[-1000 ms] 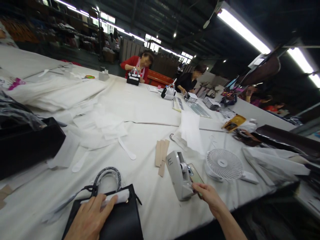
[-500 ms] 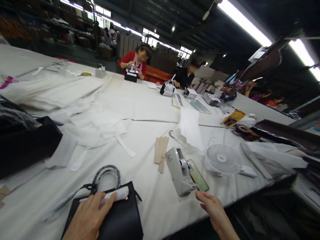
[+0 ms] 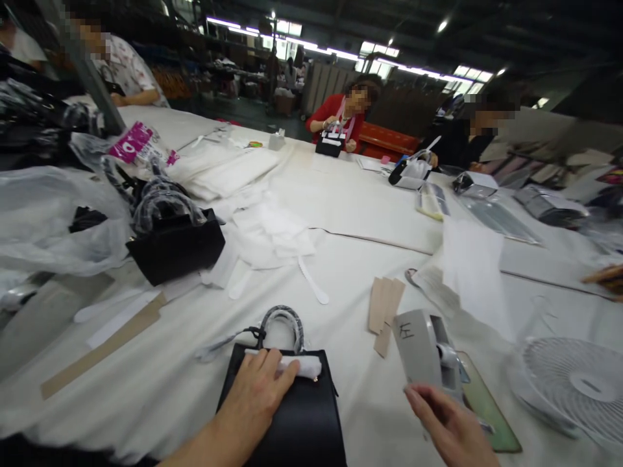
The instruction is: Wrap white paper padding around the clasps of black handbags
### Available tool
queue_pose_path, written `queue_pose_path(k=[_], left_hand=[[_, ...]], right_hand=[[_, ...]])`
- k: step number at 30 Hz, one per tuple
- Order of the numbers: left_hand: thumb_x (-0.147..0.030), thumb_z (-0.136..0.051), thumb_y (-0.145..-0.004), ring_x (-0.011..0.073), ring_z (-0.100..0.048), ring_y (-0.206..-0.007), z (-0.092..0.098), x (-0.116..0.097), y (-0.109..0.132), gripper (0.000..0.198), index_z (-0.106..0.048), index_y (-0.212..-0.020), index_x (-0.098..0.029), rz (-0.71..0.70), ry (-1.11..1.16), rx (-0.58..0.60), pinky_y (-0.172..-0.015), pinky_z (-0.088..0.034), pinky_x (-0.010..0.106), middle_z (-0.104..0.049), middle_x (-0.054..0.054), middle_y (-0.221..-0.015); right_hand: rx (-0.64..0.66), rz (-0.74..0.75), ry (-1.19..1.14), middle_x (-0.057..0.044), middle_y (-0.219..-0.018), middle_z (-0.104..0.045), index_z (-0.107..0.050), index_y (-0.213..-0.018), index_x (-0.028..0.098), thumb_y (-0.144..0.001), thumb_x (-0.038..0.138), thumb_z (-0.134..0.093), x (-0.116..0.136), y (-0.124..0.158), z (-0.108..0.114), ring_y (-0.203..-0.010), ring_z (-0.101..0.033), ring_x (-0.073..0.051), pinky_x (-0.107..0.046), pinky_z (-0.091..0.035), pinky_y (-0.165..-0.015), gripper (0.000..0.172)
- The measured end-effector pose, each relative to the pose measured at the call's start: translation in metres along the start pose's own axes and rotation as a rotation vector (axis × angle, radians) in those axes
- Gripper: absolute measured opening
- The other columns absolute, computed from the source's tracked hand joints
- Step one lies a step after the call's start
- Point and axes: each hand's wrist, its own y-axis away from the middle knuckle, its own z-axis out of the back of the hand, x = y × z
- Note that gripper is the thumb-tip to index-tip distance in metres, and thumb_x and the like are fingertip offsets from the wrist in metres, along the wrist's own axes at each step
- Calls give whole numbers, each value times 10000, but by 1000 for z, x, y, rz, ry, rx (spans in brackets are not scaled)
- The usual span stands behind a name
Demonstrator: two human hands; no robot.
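A black handbag (image 3: 304,425) lies in front of me, its looped handle (image 3: 282,318) wrapped in clear film. Across the bag's upper edge runs a white wrapped roll (image 3: 307,366). My left hand (image 3: 253,392) is closed over this roll and the bag's top, thumb on the near side. My right hand (image 3: 450,421) is to the right of the bag, thumb and forefinger pinched together. Anything in that pinch is too thin to make out. Just behind it stands a grey tape dispenser (image 3: 416,344), partly covered by the hand.
Tan strips (image 3: 384,308) lie left of the dispenser, a phone (image 3: 489,408) and white fan (image 3: 579,389) to its right. Another black bag (image 3: 180,246) sits at left beside white sheets (image 3: 272,227). Across the table a person in red (image 3: 335,120) handles a bag.
My view has swung left. My right hand has come away from the dispenser's tape end, toward the handbag, still pinched. The left hand keeps its hold on the bag.
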Motion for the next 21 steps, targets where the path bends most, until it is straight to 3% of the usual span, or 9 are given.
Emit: queue_pose_path(k=[2, 4, 8, 12, 21], left_hand=[[91, -374, -803, 239, -515, -872, 3, 0, 0, 593, -455, -1291, -237, 2, 16, 30, -738, -445, 393, -513, 82, -1034], [84, -375, -813, 245, -519, -879, 3, 0, 0, 585, -448, -1295, -239, 6, 43, 47, -738, -451, 404, -518, 79, -1031], [57, -380, -840, 250, -521, -877, 1, 2, -1, 548, -446, -1295, -241, 17, 92, 46, -732, -449, 414, -522, 79, -1024], [47, -383, -837, 247, -514, -861, -2, 2, 0, 551, -442, -1298, -249, 34, 112, 19, -717, -438, 406, -521, 83, -1015], [43, -375, -841, 246, -512, -844, -5, 4, -1, 550, -442, -1311, -234, 31, 149, -27, -712, -424, 400, -520, 90, -1002]], right_hand=[[256, 196, 97, -27, -729, -658, -651, -781, 218, -847, 498, -524, 53, -24, -7, -705, -593, -197, -269, -448, -645, 315], [504, 407, 124, -14, -738, -651, -642, -753, 210, -900, 402, -504, 101, -46, -16, -721, -588, -168, -244, -436, -686, 279], [872, 740, 296, -17, -787, -651, -699, -833, 181, -916, 219, -512, 162, -79, -42, -727, -590, -125, -199, -422, -690, 208], [1090, 922, 489, -9, -777, -662, -731, -843, 177, -857, 147, -602, 183, -99, -68, -691, -596, -106, -174, -415, -652, 134], [1181, 928, 633, -33, -760, -708, -747, -774, 194, -774, 76, -610, 186, -105, -103, -684, -591, -136, -206, -405, -657, 181]])
